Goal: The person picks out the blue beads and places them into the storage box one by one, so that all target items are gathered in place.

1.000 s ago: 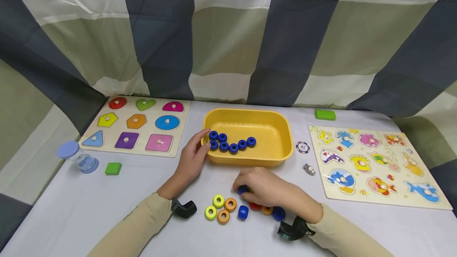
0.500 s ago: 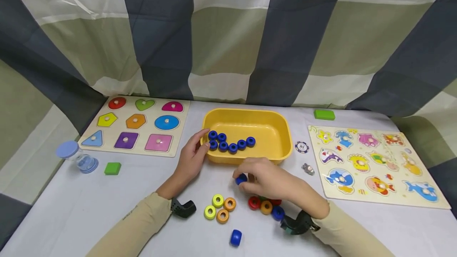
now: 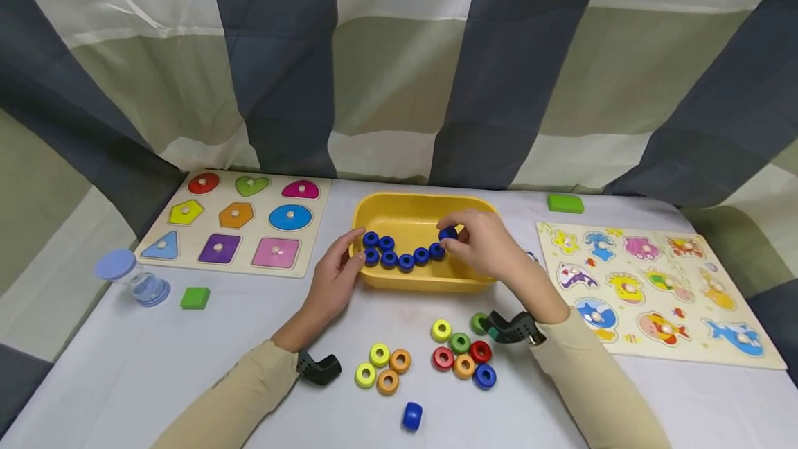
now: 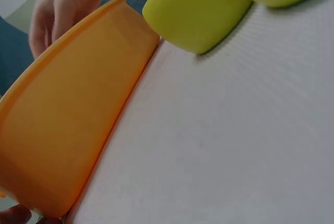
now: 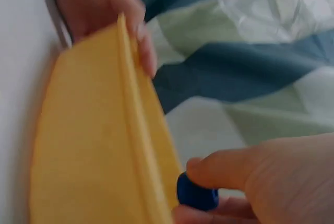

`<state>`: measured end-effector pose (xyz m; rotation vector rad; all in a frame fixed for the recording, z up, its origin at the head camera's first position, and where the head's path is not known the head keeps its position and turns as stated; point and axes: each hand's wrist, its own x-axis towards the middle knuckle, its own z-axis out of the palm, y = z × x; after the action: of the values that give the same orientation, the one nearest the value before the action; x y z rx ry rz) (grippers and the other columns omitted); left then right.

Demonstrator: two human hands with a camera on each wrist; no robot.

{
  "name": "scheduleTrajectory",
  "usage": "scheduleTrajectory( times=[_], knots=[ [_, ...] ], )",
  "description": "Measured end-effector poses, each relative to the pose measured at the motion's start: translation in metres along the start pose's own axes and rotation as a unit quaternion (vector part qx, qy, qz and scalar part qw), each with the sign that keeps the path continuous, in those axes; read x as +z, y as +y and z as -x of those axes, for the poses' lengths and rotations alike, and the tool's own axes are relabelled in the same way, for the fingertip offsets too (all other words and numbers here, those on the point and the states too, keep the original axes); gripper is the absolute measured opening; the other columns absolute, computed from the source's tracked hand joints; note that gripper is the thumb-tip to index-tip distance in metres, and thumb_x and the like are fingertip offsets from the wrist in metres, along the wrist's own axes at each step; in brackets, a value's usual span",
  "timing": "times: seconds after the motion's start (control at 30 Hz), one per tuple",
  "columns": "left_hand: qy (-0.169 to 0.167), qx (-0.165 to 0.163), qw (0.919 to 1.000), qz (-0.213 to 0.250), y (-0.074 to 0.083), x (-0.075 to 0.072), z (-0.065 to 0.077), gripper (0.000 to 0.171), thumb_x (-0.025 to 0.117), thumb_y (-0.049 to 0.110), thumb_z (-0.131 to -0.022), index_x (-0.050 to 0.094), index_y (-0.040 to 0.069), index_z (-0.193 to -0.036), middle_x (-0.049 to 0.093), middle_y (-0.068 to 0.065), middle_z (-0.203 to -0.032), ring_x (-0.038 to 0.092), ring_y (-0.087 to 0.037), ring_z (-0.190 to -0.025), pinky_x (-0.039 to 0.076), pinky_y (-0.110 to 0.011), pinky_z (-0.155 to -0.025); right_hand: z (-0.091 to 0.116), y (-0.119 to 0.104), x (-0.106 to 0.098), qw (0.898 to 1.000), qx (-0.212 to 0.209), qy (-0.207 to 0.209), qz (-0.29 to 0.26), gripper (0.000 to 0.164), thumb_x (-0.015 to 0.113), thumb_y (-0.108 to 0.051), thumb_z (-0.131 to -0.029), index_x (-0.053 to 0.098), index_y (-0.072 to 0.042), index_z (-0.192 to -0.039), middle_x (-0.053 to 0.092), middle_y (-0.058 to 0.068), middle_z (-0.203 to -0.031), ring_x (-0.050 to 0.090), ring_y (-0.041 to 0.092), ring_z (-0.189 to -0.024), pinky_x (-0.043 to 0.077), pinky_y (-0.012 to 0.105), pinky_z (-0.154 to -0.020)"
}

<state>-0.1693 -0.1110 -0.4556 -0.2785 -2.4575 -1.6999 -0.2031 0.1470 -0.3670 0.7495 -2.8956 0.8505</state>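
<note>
My right hand (image 3: 485, 244) pinches a blue bead (image 3: 447, 233) between thumb and fingers over the right part of a yellow tray (image 3: 424, 283). The right wrist view shows that same dark blue bead (image 5: 196, 192) near the tray rim. Several blue beads (image 3: 406, 263) with holes lie inside the tray, in a curved row toward its left and front. At the tray's left end, my left hand (image 3: 333, 274) grips the rim, with the thumb and fingers at the wall. My right hand partly hides the tray's right end.
Loose yellow and orange beads (image 3: 388, 382) lie in front, beside a mixed-colour cluster (image 3: 464, 366). One blue bead (image 3: 412, 416) lies nearest me. Around are a shape puzzle (image 3: 305, 255), sea-animal puzzle (image 3: 661, 296), lidded jar (image 3: 148, 287) and green blocks (image 3: 196, 298) (image 3: 565, 204).
My right hand has lifted a blue bead from the cluster and carried it forward over the tray. One loose blue bead rolled toward me. The left hand stays at the tray.
</note>
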Motion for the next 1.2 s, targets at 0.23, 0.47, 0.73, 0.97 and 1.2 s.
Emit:
scheduleTrajectory(
  times=[0.23, 0.47, 0.73, 0.97, 1.2],
  knots=[
    [-0.007, 0.001, 1.0000, -0.001, 0.001, 0.006, 0.001, 0.043, 0.046, 0.016, -0.100, 0.047, 0.014, -0.143, 0.045, -0.002, -0.150, 0.036, -0.018, -0.144, 0.035, -0.038, -0.117, -0.017, 0.026, 0.020, 0.998, 0.046, -0.019, 0.033, 0.023, 0.069, -0.013, -0.088, 0.071, -0.003, -0.109, 0.071, 0.013, -0.109, 0.063, 0.025, -0.091, 0.056, 0.041, -0.084],
    [0.000, 0.014, 0.9999, -0.004, 0.005, 0.002, -0.004, 0.042, 0.047, 0.015, -0.100, 0.048, 0.012, -0.142, 0.046, -0.004, -0.149, 0.037, -0.021, -0.143, 0.035, -0.041, -0.116, -0.018, 0.030, 0.023, 0.997, 0.061, 0.009, 0.043, 0.024, 0.067, -0.010, -0.087, 0.071, -0.002, -0.110, 0.070, 0.016, -0.110, 0.063, 0.030, -0.095, 0.053, 0.045, -0.089],
    [0.005, 0.008, 0.9999, -0.004, 0.004, 0.000, -0.002, 0.043, 0.048, 0.014, -0.100, 0.048, 0.011, -0.142, 0.047, -0.006, -0.148, 0.040, -0.023, -0.141, 0.037, -0.043, -0.115, -0.019, 0.028, 0.026, 0.996, 0.064, 0.006, 0.057, 0.026, 0.065, -0.006, -0.085, 0.072, -0.002, -0.110, 0.071, 0.016, -0.106, 0.062, 0.027, -0.086, 0.055, 0.042, -0.081],
    [0.000, 0.002, 1.0000, -0.003, 0.001, -0.001, -0.001, 0.043, 0.046, 0.015, -0.100, 0.047, 0.012, -0.143, 0.045, -0.003, -0.149, 0.038, -0.019, -0.142, 0.036, -0.039, -0.116, -0.020, 0.027, 0.030, 0.995, 0.074, -0.033, 0.049, 0.029, 0.061, -0.001, -0.085, 0.071, -0.002, -0.112, 0.071, 0.014, -0.112, 0.064, 0.027, -0.094, 0.055, 0.043, -0.089],
    [-0.001, -0.003, 1.0000, -0.002, 0.000, -0.001, 0.000, 0.043, 0.046, 0.016, -0.100, 0.047, 0.014, -0.143, 0.045, -0.002, -0.150, 0.038, -0.019, -0.142, 0.036, -0.038, -0.116, -0.012, 0.017, 0.024, 0.998, 0.048, 0.021, 0.020, 0.027, 0.062, -0.006, -0.087, 0.071, -0.005, -0.112, 0.072, 0.013, -0.108, 0.062, 0.021, -0.081, 0.054, 0.034, -0.073]
  ],
)
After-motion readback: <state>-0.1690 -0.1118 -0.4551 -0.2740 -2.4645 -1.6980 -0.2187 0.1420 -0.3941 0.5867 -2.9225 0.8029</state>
